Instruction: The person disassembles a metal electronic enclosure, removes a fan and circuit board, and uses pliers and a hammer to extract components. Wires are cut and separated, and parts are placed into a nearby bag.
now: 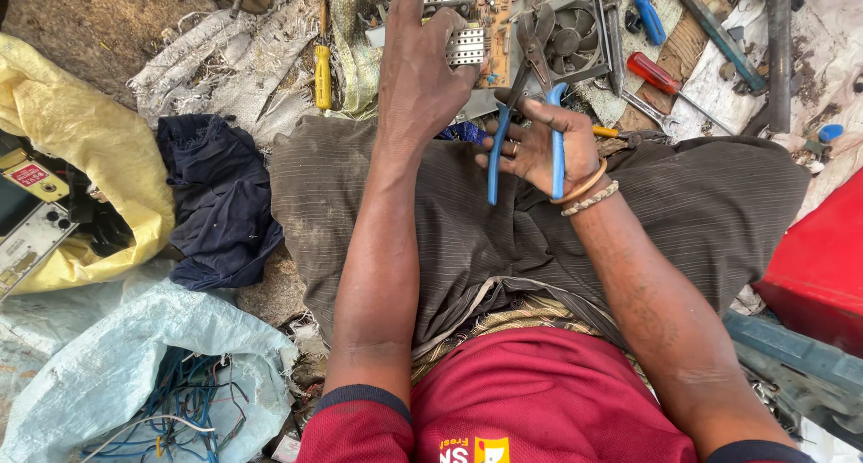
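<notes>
Right hand (538,148) grips blue-handled pliers (530,94); left hand (422,67) clamps the circuit board (467,22).
Pliers sit top centre of frame, long axis near vertical, nose pointing up toward the fan (569,39), handles spread down into the palm. Board lies top centre, left fingers wrapped over its finned heatsinks. Yellow screwdriver (323,75) rests to the left.

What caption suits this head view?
Left hand steadies a circuit board while right hand works blue-handled pliers.
</notes>
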